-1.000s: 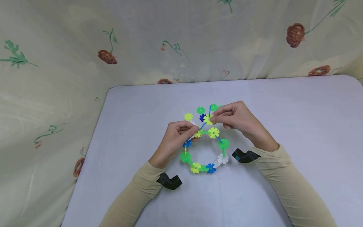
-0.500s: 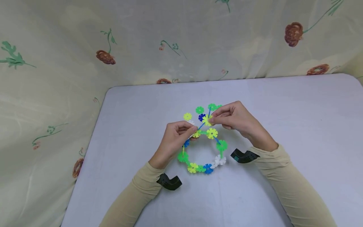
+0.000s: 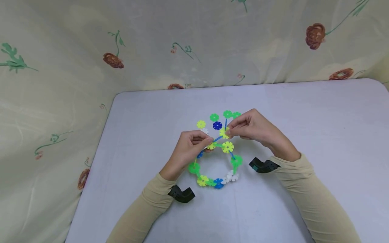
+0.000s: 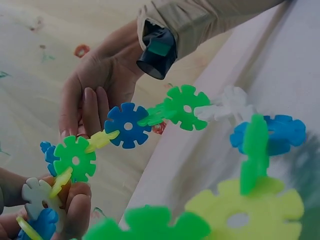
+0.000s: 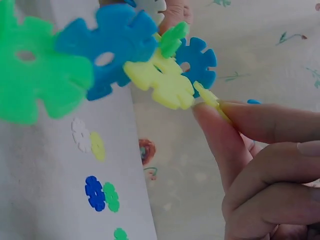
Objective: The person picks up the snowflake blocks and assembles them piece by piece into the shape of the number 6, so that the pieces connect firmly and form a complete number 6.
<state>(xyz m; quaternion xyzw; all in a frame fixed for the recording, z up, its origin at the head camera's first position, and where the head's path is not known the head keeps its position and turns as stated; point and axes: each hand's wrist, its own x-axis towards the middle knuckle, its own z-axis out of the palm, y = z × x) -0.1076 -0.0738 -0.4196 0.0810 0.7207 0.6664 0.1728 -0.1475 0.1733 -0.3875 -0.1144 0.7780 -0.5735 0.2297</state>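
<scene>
A ring-shaped chain of slotted plastic snowflake discs, with a green disc (image 3: 236, 160) and a white disc (image 3: 233, 176) on its right side, hangs from both hands. My left hand (image 3: 186, 148) holds the chain at its upper left; in the left wrist view its fingers lie around a white disc (image 4: 36, 196). Between thumb and index finger, my right hand (image 3: 255, 130) pinches a yellow disc (image 5: 215, 102). Edge-on blue discs stand on either side of that yellow disc in the head view. Fingers partly cover the held discs.
Loose discs lie on the white table (image 3: 146, 121) behind the hands: yellow (image 3: 201, 124), white (image 3: 205, 130), dark blue (image 3: 217, 125) and several green, one being (image 3: 214, 117). A flower-patterned cloth (image 3: 212, 44) hangs along the back and left.
The ring's lower part has swung left and slightly toward me. My right hand has tipped its yellow disc slightly lower, uncovering more of the loose dark blue disc. Both hands keep their hold.
</scene>
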